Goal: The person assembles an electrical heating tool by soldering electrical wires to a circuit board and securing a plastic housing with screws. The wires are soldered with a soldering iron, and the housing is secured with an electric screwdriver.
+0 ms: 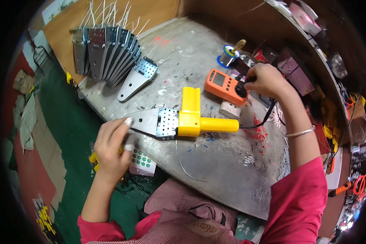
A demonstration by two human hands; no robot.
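On the bench lies a pipe welding iron [190,123] with a yellow handle and a flat grey metal heating plate [147,120]. At the plate's narrow end is my left hand [112,146], one white-covered fingertip against its edge, the thumb apart below it. My right hand [268,79] is closed around a black plug [241,87] at the right end of an orange meter [223,83] with a small screen. My fingers partly hide the plug. A black cord [262,122] runs from the iron's handle toward the right. Beside the meter's lower edge sits a white socket block [230,109].
Several grey heating plates [105,53] with white wires stand in a row at the far left; a single plate [137,79] lies nearer. A solder spool [228,56] stands behind the meter. Screws [249,159] and metal rods [284,160] lie right. The bench edge [179,175] curves before me.
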